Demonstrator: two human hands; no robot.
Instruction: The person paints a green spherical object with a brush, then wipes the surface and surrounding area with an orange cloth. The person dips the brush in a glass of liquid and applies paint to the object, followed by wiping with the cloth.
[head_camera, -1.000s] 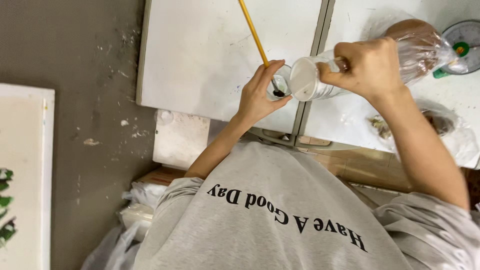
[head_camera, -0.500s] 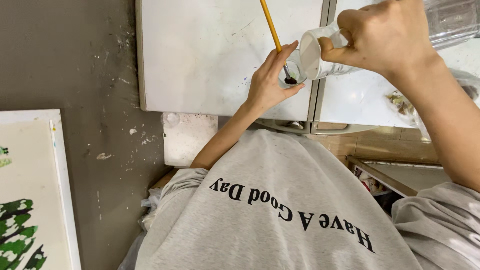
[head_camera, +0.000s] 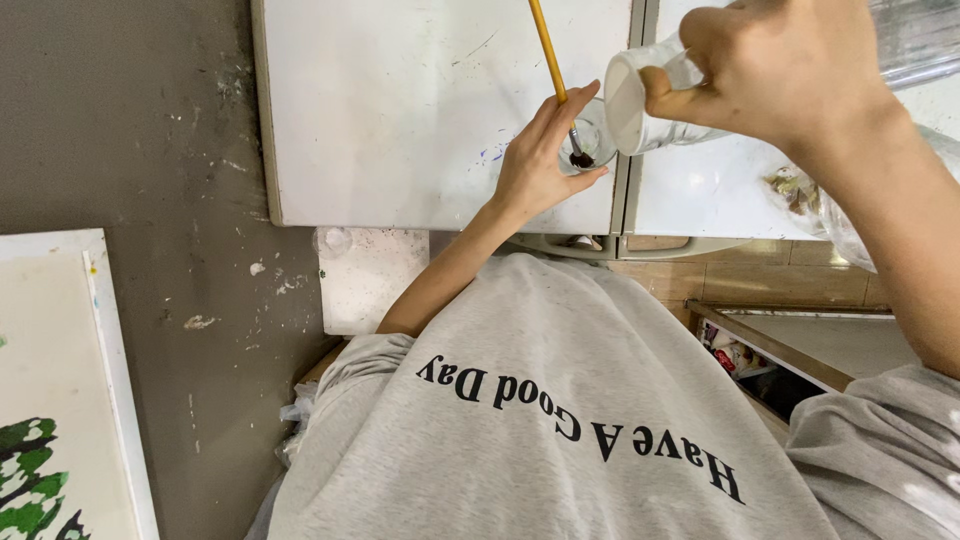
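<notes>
My left hand (head_camera: 535, 160) grips a small clear cup (head_camera: 590, 140) over a white panel (head_camera: 400, 110). A yellow-handled brush (head_camera: 548, 50) stands in the cup, its dark tip at the bottom, its shaft running up past my fingers. My right hand (head_camera: 770, 70) is closed around a clear plastic bottle (head_camera: 915, 40). The bottle is tilted sideways, and its white mouth (head_camera: 628, 100) sits just right of the cup's rim. My grey sweatshirt (head_camera: 560, 430) fills the lower part of the view.
A second white panel (head_camera: 720, 190) lies right of the first, with a crumpled clear plastic bag (head_camera: 850, 230) on it. At the lower left a canvas with green paint (head_camera: 40, 470) rests on the grey floor (head_camera: 150, 150). A white tile (head_camera: 365, 280) and a wooden-edged box (head_camera: 780, 350) lie near my body.
Both hands have risen in the view and look closer. The bottle's mouth has stayed beside the cup. More of the green-painted canvas shows at the left.
</notes>
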